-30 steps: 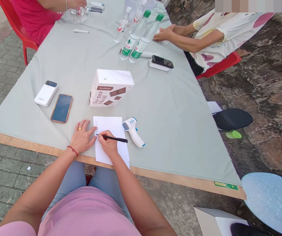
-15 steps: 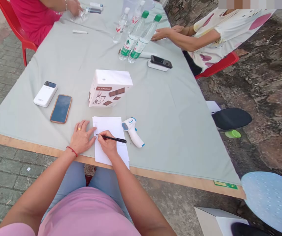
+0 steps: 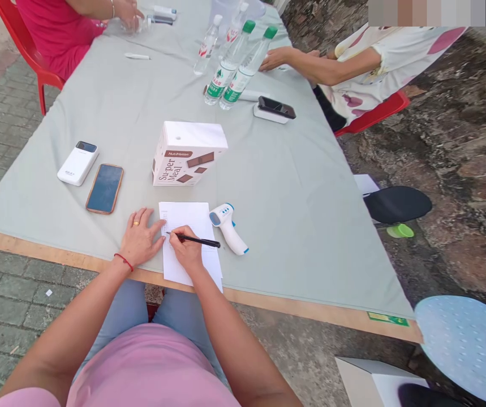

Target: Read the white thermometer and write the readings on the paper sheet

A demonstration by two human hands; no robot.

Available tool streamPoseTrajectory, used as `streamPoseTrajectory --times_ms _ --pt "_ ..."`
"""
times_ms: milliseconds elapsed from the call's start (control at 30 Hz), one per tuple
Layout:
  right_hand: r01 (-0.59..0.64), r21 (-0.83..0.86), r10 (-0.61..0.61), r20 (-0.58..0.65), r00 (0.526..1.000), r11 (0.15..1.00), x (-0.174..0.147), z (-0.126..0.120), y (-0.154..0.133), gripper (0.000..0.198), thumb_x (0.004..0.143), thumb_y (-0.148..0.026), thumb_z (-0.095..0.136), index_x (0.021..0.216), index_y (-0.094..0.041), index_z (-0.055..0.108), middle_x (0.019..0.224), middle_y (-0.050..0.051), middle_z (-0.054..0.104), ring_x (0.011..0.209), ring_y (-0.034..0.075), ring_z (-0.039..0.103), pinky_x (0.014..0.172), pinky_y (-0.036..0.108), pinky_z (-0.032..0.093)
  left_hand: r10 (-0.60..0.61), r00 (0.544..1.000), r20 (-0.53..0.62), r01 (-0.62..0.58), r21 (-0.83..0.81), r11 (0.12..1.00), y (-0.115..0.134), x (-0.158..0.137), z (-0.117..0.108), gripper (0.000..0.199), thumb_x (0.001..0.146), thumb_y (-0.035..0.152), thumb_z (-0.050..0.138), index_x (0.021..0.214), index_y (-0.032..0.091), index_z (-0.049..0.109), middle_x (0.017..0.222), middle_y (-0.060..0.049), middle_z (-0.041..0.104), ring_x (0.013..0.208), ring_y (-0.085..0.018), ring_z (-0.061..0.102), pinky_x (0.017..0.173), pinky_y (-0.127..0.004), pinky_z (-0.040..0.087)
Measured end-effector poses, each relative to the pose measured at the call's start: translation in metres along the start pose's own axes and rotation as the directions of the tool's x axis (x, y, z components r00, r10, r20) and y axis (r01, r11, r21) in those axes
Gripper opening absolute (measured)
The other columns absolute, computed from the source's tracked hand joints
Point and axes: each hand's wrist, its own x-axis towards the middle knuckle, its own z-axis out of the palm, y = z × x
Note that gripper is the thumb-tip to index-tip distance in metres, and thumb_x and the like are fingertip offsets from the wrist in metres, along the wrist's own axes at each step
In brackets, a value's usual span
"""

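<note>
My right hand (image 3: 187, 249) is closed round a black pen (image 3: 202, 241), its tip on the left part of a white sheet of paper (image 3: 196, 220). Small handwriting runs along the sheet's upper left edge. My left hand (image 3: 142, 237) lies flat with fingers spread on the grey tablecloth, the thumb and forefinger touching the paper's left edge. A ring and a red string bracelet are on that hand and wrist. Just right of the paper lies a white and blue infrared thermometer (image 3: 229, 229). Beyond the paper stands a white and brown "Super Meal" box (image 3: 189, 152).
A white power bank (image 3: 77, 164) and a smartphone (image 3: 104, 188) lie at the left. Further back stand several water bottles (image 3: 243, 76), beside a dark phone (image 3: 275, 106) on a white case. Two people sit at the far sides, one hand (image 3: 279, 58) resting on the table.
The pen's rear end has swung slightly to the right and down in my right hand. My left hand stays in place. The view has shifted very slightly.
</note>
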Motion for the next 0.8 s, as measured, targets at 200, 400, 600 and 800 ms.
streamPoseTrajectory --times_ms 200,400,600,800 --pt "0.020 -0.005 -0.020 0.002 1.000 1.000 -0.0001 -0.0005 -0.0013 0.010 0.075 -0.031 0.055 0.069 -0.023 0.052 0.062 -0.003 0.054 0.058 0.015 0.048 0.059 0.029 0.042 0.000 1.000 0.002 0.000 -0.011 1.000 0.0003 0.0001 -0.0005 0.041 0.091 0.038 0.054 0.129 0.025 0.061 0.143 -0.015 0.046 0.139 -0.035 0.035 0.116 -0.056 0.026" --pt "-0.012 0.009 0.012 -0.020 1.000 1.000 0.0000 -0.0013 -0.0012 0.011 0.075 -0.032 0.054 0.069 -0.023 0.053 0.062 -0.003 0.055 0.059 0.015 0.049 0.059 0.030 0.042 0.016 1.000 -0.004 -0.016 0.027 1.000 -0.0004 -0.0004 0.0007 0.041 0.092 0.039 0.051 0.130 0.025 0.060 0.142 -0.015 0.045 0.139 -0.035 0.035 0.115 -0.055 0.027" --pt "-0.002 -0.005 0.002 -0.011 1.000 1.000 -0.0004 -0.0004 -0.0004 0.010 0.075 -0.032 0.054 0.070 -0.023 0.053 0.062 -0.003 0.055 0.059 0.015 0.049 0.059 0.029 0.042 0.014 1.000 -0.009 -0.014 0.009 1.000 -0.0003 -0.0002 0.0006 0.041 0.092 0.039 0.052 0.129 0.025 0.060 0.143 -0.016 0.045 0.139 -0.035 0.035 0.115 -0.055 0.027" --pt "0.009 -0.004 -0.009 0.000 1.000 1.000 -0.0005 -0.0012 -0.0018 0.009 0.075 -0.029 0.054 0.068 -0.024 0.052 0.061 -0.004 0.054 0.058 0.015 0.048 0.058 0.029 0.042 0.013 1.000 -0.001 -0.013 0.014 1.000 -0.0002 -0.0004 -0.0002 0.041 0.092 0.039 0.052 0.129 0.025 0.061 0.143 -0.016 0.045 0.139 -0.035 0.035 0.116 -0.055 0.027"
